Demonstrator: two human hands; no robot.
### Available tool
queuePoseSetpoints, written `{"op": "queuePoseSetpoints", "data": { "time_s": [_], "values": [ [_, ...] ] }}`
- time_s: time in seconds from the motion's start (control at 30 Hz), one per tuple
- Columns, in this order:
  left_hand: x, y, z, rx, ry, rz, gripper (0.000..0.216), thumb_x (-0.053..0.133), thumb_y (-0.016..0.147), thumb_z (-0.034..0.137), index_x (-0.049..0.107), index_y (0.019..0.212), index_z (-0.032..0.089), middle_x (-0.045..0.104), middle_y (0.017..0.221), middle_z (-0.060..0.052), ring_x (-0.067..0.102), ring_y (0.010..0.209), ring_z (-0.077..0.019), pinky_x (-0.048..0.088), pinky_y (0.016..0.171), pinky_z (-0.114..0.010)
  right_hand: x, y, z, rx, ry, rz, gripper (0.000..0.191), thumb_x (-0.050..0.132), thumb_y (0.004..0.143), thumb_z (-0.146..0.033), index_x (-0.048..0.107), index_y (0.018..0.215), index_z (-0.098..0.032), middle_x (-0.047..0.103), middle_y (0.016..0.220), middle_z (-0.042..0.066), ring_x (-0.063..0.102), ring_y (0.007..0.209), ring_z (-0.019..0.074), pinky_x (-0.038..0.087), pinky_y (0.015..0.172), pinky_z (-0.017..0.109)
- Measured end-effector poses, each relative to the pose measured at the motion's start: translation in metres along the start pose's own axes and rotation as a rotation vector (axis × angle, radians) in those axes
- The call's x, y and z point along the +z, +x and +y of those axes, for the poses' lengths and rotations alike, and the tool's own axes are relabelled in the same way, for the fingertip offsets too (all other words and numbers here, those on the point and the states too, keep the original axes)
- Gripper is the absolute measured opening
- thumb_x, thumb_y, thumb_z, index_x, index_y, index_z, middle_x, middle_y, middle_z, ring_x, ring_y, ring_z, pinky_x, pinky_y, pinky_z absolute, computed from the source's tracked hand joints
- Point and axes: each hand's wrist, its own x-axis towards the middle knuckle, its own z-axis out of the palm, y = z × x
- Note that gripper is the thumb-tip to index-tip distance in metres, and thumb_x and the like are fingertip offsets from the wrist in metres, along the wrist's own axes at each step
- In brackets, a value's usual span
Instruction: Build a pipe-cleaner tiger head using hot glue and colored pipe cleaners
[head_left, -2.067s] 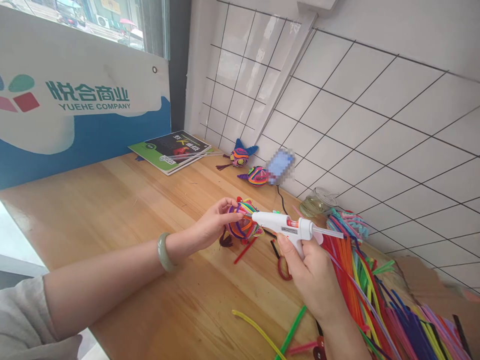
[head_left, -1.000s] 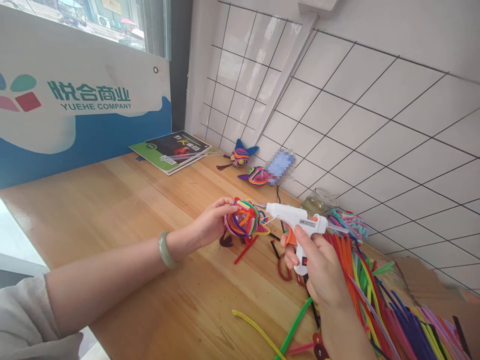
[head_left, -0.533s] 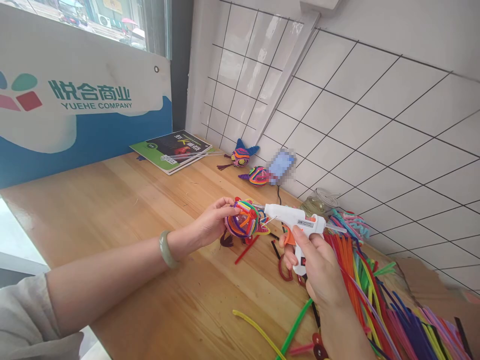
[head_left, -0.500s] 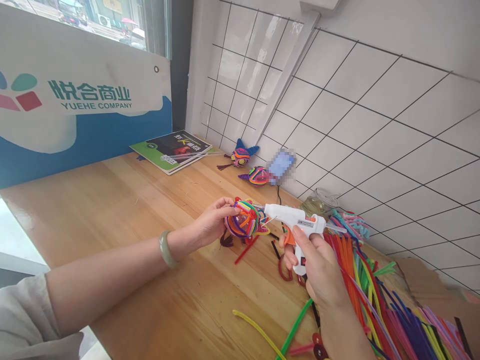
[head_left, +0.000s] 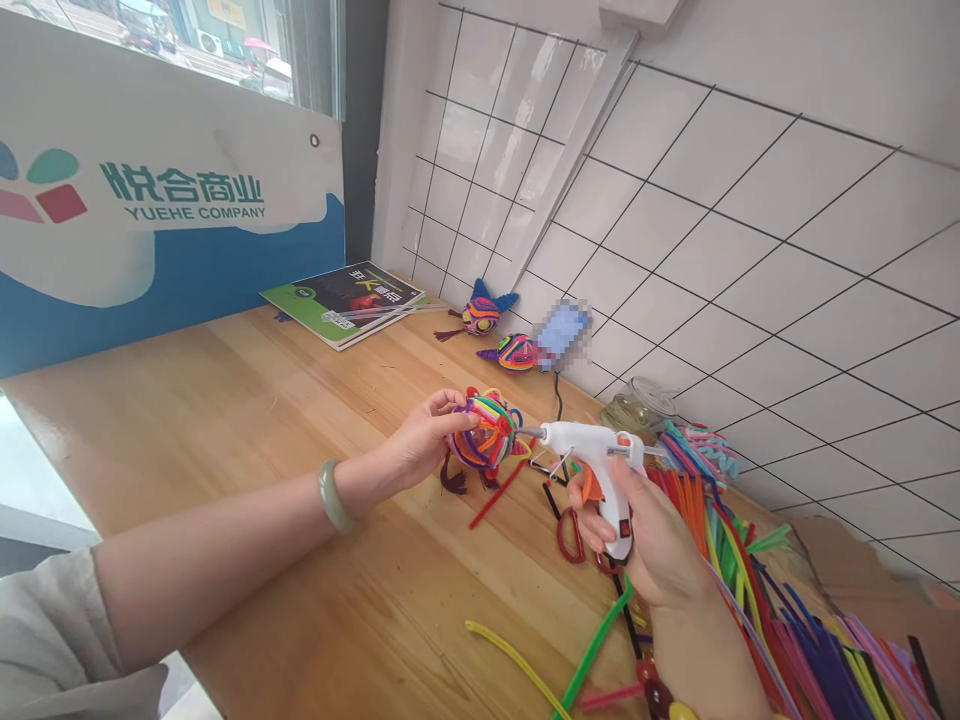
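Levelling out from its tilt half a second ago, the glue gun [head_left: 581, 440] is now aiming its nozzle [head_left: 533, 433] at the side of the striped ball [head_left: 480, 436], and the right hand [head_left: 654, 525] is shifting with it. We're watching what looks like a gluing step: right fingers are wrapping the gun, thumb riding high, wrist angling up from below. Opposite, the left hand [head_left: 421, 442] is pinching the ball over the table [head_left: 330, 580], forearm stretching across. Whether the nozzle is touching, I can't tell. Next, it's probably calling for a steady ball and a careful squeeze.
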Motion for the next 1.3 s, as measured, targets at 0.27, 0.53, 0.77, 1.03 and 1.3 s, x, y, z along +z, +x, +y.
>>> {"op": "queuePoseSetpoints", "data": {
  "time_s": [0.27,0.53,0.77,1.03,1.3],
  "values": [
    [0.001,-0.001,0.003,0.170,0.148,0.010,0.041,0.082,0.058,0.015,0.049,0.083,0.019,0.063,0.088,0.001,0.061,0.079,-0.0129,0.047,0.071,-0.025,-0.008,0.004,0.021,0.346,-0.328,-0.349,0.049,0.057,0.078,-0.064,0.054,0.079,-0.015,0.065,0.059,0.003,0.031,0.034,0.0030,0.037,0.037,0.019],
    [-0.005,0.003,0.005,0.273,0.280,-0.028,0.045,0.082,0.062,0.021,0.048,0.092,0.020,0.061,0.096,0.000,0.061,0.082,-0.0145,0.046,0.071,-0.026,0.013,0.012,0.039,0.516,-0.415,-0.530,0.052,0.050,0.082,-0.064,0.059,0.087,-0.014,0.069,0.064,0.004,0.046,0.036,0.0050,0.033,0.037,0.016],
    [-0.007,0.005,0.005,0.298,0.309,-0.055,0.046,0.082,0.063,0.022,0.048,0.093,0.020,0.060,0.096,0.000,0.060,0.083,-0.0143,0.046,0.073,-0.026,0.026,0.011,0.050,0.398,-0.756,-0.488,0.055,0.040,0.086,-0.066,0.061,0.086,-0.016,0.065,0.061,0.002,0.052,0.044,0.0099,0.033,0.043,0.020],
    [0.001,-0.005,0.003,0.237,0.326,-0.108,0.047,0.081,0.065,0.022,0.045,0.095,0.020,0.058,0.097,-0.001,0.059,0.087,-0.0159,0.048,0.074,-0.028,0.038,0.002,0.025,-0.102,-1.060,0.013,0.033,0.051,0.086,-0.050,0.062,0.076,-0.021,0.067,0.082,0.006,0.060,0.076,0.0202,0.042,0.067,0.030],
    [0.014,-0.018,-0.002,0.206,0.315,-0.207,0.045,0.080,0.066,0.019,0.045,0.096,0.020,0.058,0.099,-0.002,0.058,0.085,-0.0135,0.047,0.071,-0.024,0.058,-0.004,0.019,-0.229,-0.558,0.245,0.028,0.061,0.080,-0.049,0.058,0.087,-0.022,0.064,0.083,0.003,0.060,0.078,0.0180,0.048,0.071,0.030]
  ]
}}
